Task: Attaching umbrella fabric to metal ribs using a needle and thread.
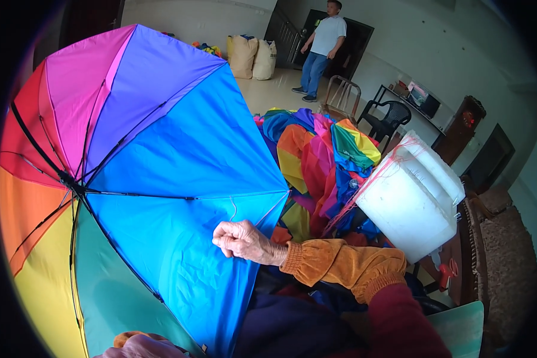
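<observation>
Open multicoloured umbrella (149, 179) occupies the left, underside ribs (143, 194) exposed. Left hand out of view; state cannot be told. Right hand (238, 241) clenched at the blue panel (173, 238); contents undetermined. Rightward: heaped rainbow fabric (319, 152), white plastic container (400, 206), pink threads (353, 201) trailing.

Pale lettering (348, 152) on green fabric panel (343, 142), too small to read
</observation>
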Demonstrator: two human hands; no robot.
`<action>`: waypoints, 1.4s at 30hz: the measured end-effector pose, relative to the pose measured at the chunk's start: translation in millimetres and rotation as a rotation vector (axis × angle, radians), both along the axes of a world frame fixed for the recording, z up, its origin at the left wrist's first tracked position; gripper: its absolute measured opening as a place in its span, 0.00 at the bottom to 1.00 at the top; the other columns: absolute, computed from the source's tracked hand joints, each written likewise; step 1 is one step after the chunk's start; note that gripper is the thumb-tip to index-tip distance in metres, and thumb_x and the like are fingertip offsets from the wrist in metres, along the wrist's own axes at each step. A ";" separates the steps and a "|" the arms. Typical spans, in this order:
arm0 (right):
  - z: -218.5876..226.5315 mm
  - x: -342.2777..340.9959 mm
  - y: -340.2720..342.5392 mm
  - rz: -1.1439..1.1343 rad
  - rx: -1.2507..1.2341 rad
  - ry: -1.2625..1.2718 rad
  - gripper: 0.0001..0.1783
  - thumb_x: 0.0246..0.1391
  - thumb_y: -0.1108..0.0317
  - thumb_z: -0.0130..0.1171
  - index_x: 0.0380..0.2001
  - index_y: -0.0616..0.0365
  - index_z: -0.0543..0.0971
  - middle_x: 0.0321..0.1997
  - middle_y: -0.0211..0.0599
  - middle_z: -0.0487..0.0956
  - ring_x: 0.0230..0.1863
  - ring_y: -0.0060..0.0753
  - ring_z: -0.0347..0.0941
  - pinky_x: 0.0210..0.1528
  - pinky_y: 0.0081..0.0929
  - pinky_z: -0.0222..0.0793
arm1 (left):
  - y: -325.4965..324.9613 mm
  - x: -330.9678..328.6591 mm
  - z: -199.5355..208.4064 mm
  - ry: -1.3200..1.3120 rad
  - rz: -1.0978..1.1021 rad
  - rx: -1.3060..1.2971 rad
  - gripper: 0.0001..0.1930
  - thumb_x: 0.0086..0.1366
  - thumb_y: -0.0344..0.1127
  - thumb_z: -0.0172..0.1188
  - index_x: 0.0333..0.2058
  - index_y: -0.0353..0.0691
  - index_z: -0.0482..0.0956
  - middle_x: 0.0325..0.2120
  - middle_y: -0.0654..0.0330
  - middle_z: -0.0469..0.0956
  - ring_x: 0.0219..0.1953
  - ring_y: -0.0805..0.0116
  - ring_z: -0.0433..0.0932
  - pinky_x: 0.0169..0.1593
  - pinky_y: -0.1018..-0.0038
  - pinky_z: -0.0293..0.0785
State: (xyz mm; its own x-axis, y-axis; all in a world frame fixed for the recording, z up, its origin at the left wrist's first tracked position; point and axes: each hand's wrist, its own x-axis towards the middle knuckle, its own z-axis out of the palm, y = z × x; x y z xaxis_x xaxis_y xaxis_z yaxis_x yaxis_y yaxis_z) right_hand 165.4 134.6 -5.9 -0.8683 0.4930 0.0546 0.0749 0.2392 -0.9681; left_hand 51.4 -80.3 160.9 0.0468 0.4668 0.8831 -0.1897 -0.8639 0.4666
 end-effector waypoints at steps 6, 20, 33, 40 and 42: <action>2.1 1.3 -3.4 0.011 0.011 -0.022 0.08 0.55 0.65 0.50 0.28 0.58 0.72 0.16 0.23 0.68 0.17 0.11 0.59 0.19 0.15 0.56 | 1.4 12.4 -12.5 -0.279 0.065 0.034 0.08 0.56 0.37 0.56 0.25 0.39 0.72 0.15 0.63 0.68 0.10 0.76 0.62 0.12 0.79 0.57; 69.8 19.4 -21.8 0.119 -0.061 0.316 0.08 0.56 0.68 0.49 0.35 0.62 0.72 0.21 0.29 0.71 0.18 0.16 0.65 0.19 0.17 0.62 | 102.8 10.6 -83.6 -0.344 0.459 -1.006 0.18 0.65 0.46 0.43 0.31 0.34 0.71 0.14 0.60 0.70 0.10 0.76 0.63 0.13 0.83 0.53; 80.3 -4.8 12.7 0.244 -0.832 0.439 0.07 0.52 0.68 0.54 0.30 0.62 0.72 0.16 0.31 0.66 0.11 0.20 0.58 0.14 0.24 0.62 | 49.8 -34.7 -71.1 -0.141 0.356 -1.196 0.11 0.59 0.34 0.53 0.23 0.31 0.72 0.09 0.65 0.63 0.08 0.80 0.55 0.13 0.82 0.47; 88.6 -30.6 13.4 0.330 -0.701 0.358 0.08 0.53 0.68 0.54 0.30 0.63 0.72 0.16 0.32 0.67 0.11 0.21 0.59 0.14 0.23 0.62 | 44.8 -35.3 -57.1 -0.384 0.693 -1.056 0.14 0.62 0.39 0.48 0.29 0.31 0.70 0.13 0.62 0.67 0.10 0.77 0.60 0.13 0.82 0.51; 93.8 -44.3 -1.2 0.403 -0.568 0.261 0.09 0.53 0.67 0.53 0.29 0.64 0.72 0.17 0.32 0.69 0.12 0.21 0.62 0.15 0.21 0.62 | 53.5 -28.6 -60.1 -0.478 0.777 -0.941 0.16 0.63 0.42 0.45 0.31 0.32 0.69 0.16 0.59 0.70 0.11 0.75 0.61 0.13 0.82 0.52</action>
